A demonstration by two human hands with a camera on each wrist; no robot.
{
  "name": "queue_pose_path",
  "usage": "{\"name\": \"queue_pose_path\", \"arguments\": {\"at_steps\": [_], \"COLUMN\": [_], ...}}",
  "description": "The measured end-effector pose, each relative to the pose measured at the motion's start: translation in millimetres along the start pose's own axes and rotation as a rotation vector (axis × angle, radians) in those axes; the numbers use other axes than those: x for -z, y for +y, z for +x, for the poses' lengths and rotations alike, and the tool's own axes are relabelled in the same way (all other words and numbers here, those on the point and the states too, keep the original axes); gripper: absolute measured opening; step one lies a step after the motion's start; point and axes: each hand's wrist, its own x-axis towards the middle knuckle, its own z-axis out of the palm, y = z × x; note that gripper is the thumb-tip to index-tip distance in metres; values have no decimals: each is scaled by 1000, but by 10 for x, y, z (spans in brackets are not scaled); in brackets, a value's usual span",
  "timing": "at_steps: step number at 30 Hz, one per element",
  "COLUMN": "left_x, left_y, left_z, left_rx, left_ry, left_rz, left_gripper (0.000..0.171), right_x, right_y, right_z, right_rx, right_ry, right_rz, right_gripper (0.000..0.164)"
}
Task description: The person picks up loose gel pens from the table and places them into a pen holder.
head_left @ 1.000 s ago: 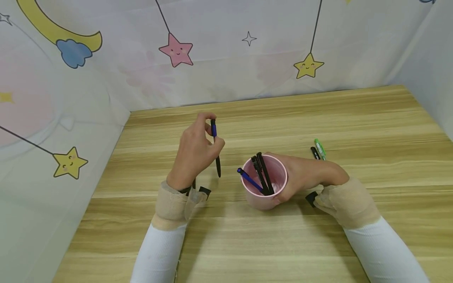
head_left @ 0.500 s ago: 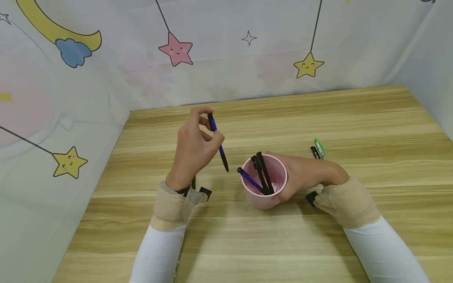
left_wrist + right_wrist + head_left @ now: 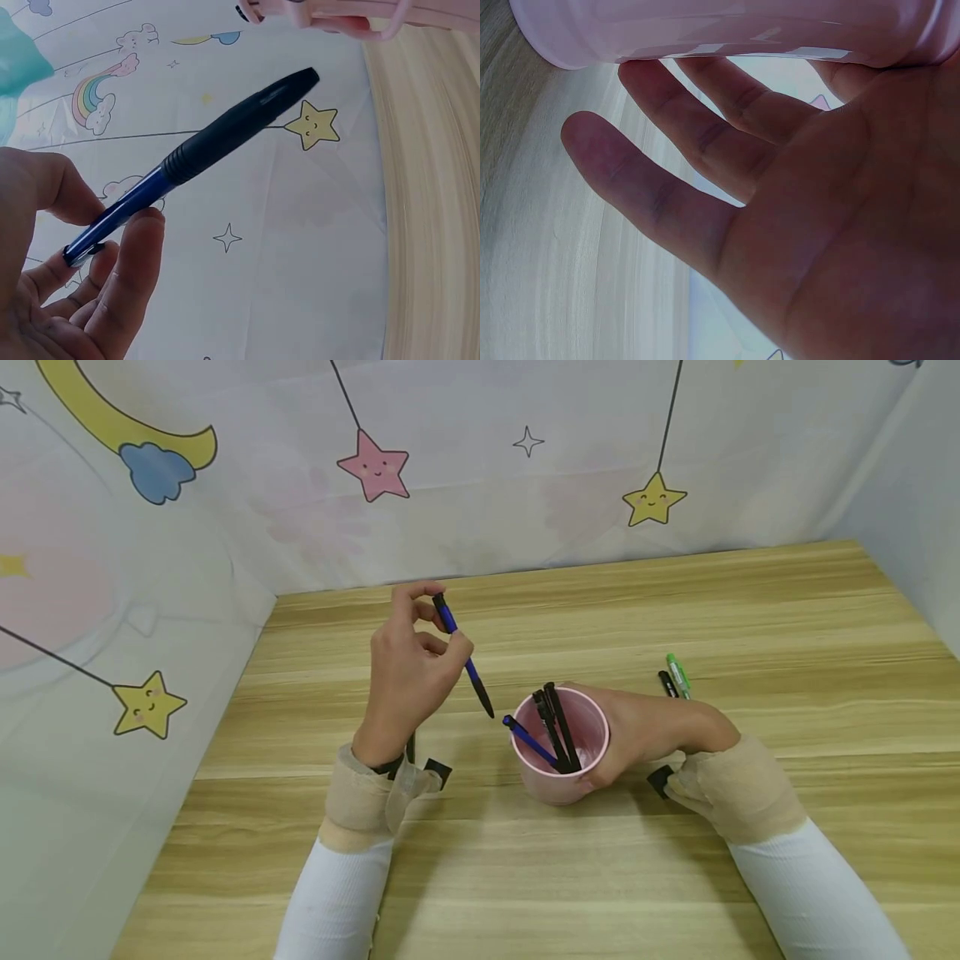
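My left hand (image 3: 412,668) pinches a blue pen with a black grip (image 3: 472,672) between thumb and fingers. The pen slants, its dark tip low and to the right, just left of the pink cup (image 3: 551,789) and apart from it. In the left wrist view the pen (image 3: 217,139) points up and right. My right hand (image 3: 637,731) holds the cup from its right side, the thumb at the front. Inside the cup lean a blue pen (image 3: 531,741) and two black pens (image 3: 551,731). The right wrist view shows fingers (image 3: 697,135) against the cup's wall (image 3: 727,30).
Beyond the right forearm, a green-and-white pen (image 3: 678,673) and a black pen (image 3: 667,683) lie on the wooden table (image 3: 525,877), partly hidden by that arm. A printed curtain (image 3: 480,510) stands along the table's back edge. Each wrist carries a small camera in a wrap.
My left hand has drawn slightly back and left. The pen in it has tilted from near upright, its tip swinging right and up towards the cup. The right hand and cup stay put.
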Motion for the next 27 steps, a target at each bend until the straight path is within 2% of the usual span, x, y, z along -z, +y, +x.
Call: {"name": "queue_pose_path", "arguments": {"at_steps": [5,13,20,27], "left_x": [21,15,-8,-37], "left_y": [179,212,262,275], "left_z": [-1,-8,-15,-24], "left_rx": [-13,-13,-21,-28], "left_ry": [46,96,84,50], "left_rz": [-31,-144,-238,-263], "left_gripper": [43,43,42,41], "right_x": [-1,-11,-13,-19], "right_y": [-27,-112,-142,-141], "right_z": [5,12,8,12], "right_rx": [7,23,14,7], "right_ry": [-1,-5,-10,-5], "right_rz": [9,21,25,5], "right_gripper": [82,82,81,80]}}
